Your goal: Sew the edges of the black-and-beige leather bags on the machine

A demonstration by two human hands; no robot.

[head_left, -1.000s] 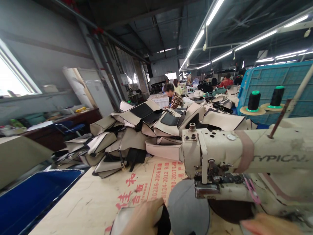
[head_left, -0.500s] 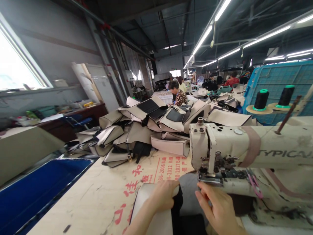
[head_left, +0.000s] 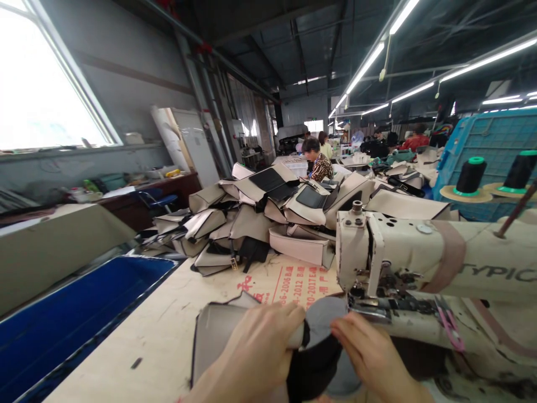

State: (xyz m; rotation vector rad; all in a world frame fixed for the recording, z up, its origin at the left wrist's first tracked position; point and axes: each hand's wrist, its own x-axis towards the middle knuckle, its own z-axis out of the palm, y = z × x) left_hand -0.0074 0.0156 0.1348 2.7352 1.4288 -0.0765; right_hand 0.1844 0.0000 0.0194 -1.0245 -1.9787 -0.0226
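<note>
My left hand grips a beige leather piece with black trim at the bottom centre, pressing it toward the sewing machine head. My right hand rests on the dark part of the same piece, fingertips just below the machine's presser area. The cream sewing machine, marked TYPICAL, stretches off to the right. A grey round part lies under the needle area between my hands.
A big heap of beige and black bag pieces covers the far table. A blue bin sits at the left. Two black thread cones and a blue crate stand behind the machine. Other people work further back.
Both hands have come up into view and forward to the needle area. The beige piece has been pulled up and folded toward the machine; the view has shifted left.
</note>
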